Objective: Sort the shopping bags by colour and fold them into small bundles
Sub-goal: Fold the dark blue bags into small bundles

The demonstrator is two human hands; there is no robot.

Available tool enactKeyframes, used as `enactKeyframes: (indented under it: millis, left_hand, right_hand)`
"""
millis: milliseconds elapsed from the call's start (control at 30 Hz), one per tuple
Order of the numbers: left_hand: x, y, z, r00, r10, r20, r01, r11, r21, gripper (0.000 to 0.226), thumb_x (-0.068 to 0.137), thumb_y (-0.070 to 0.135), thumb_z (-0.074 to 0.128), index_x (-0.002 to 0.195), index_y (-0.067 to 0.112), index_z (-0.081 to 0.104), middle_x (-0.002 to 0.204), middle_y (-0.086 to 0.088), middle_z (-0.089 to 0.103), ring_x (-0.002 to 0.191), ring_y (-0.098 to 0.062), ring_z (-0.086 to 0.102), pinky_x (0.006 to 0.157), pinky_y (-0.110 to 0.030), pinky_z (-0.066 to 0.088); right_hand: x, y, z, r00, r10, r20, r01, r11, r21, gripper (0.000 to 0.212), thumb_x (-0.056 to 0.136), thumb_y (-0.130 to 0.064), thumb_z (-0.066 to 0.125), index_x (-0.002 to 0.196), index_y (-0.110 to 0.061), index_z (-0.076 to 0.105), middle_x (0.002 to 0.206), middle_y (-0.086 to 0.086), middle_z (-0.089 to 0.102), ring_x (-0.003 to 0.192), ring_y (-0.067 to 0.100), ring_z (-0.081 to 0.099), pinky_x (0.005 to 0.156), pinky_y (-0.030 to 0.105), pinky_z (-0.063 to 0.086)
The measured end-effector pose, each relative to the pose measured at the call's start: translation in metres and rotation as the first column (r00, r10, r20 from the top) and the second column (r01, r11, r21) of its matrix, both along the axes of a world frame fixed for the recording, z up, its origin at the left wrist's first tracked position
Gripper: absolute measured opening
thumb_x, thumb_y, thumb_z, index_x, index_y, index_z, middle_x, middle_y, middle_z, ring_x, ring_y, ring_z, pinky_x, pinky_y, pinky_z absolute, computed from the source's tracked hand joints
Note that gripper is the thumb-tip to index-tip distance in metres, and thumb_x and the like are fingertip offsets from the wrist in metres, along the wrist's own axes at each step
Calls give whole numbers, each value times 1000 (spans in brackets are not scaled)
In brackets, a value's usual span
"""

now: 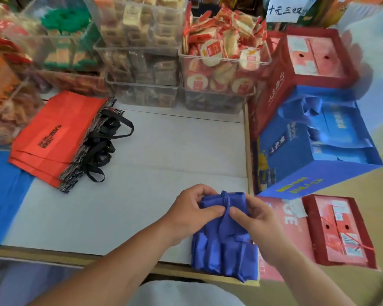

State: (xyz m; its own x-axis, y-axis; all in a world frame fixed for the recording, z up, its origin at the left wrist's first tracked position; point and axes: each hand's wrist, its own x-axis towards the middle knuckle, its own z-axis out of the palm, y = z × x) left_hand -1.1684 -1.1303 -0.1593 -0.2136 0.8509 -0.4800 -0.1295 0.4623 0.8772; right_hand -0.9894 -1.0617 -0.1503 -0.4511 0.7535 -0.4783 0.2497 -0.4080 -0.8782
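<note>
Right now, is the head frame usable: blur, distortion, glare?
Head view: centre sharp, left hand and right hand on the folded blue fabric bag crisp; edges bowed and smeared, clear plastic snack bins at top soft; light flat, no glare.

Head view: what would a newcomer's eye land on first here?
Near the front edge of the white table, the left hand and right hand pinch a blue bag bundle. A flat stack of red bags lies at the table's far left, and clear bins of wrapped snacks stand behind.
</note>
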Motion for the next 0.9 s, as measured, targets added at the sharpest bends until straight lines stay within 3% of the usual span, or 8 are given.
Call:
enactKeyframes:
  millis: [67,167,300,400,500,600,733,900]
  left_hand:
    - [13,12,-9,998,56,4,-55,998,-32,28,87,19,80,111,23,67,106,2,75,97,-13,73,89,-34,60]
    - [22,22,-27,976,158,-150,-183,968,-173,30,95,27,70,122,24,58,114,5,68,102,-10,67,95,-29,55]
    - [19,7,-52,965,138,-224,-203,933,-297,28,98,21,64,125,15,58,113,0,66,95,-11,63,79,-18,49]
    - [16,-4,-66,955,133,-266,-222,913,-342,26,98,23,64,123,15,61,114,0,65,97,-8,62,76,-15,46]
    - [17,-12,-76,947,153,-283,-252,899,-358,23,98,24,64,120,16,62,111,3,65,91,-1,60,68,-6,44]
    - [13,-21,-85,944,194,-267,-283,892,-353,22,98,22,65,119,19,63,108,6,63,90,1,60,63,-4,44]
    - [3,-30,-92,931,233,-282,-327,875,-357,23,96,23,66,119,20,64,110,4,66,98,-9,65,83,-21,51]
    - [-13,-42,-92,927,245,-283,-336,879,-338,23,96,28,66,119,24,64,112,6,66,102,-11,65,89,-26,53]
  right_hand:
    - [9,17,-13,1000,-20,18,20,1000,0,21,96,-2,66,113,-12,72,105,9,78,99,28,75,87,45,60]
    - [13,53,-53,967,-195,166,179,978,103,9,92,-13,74,100,-18,73,97,6,77,94,27,74,86,46,60]
    - [7,96,-110,905,-301,300,257,950,176,22,90,-18,73,111,-12,67,105,9,73,90,24,67,75,34,54]
    - [-1,113,-141,886,-229,403,173,970,172,39,92,-20,71,127,-10,58,116,9,67,97,28,63,77,32,47]
    - [1,113,-159,817,-116,564,-4,978,207,51,94,-13,63,141,-9,44,128,13,55,109,36,57,87,40,48]
    - [0,103,-168,724,-126,678,-292,835,467,60,94,-16,61,150,-12,42,149,17,42,135,42,40,108,50,39]
    - [-5,102,-171,504,155,850,-673,687,274,67,102,-52,48,161,-29,26,169,4,17,156,30,7,126,43,13]
    - [-5,96,-164,530,100,842,-657,676,333,69,100,-49,55,158,-21,33,166,13,24,155,33,11,125,49,14]
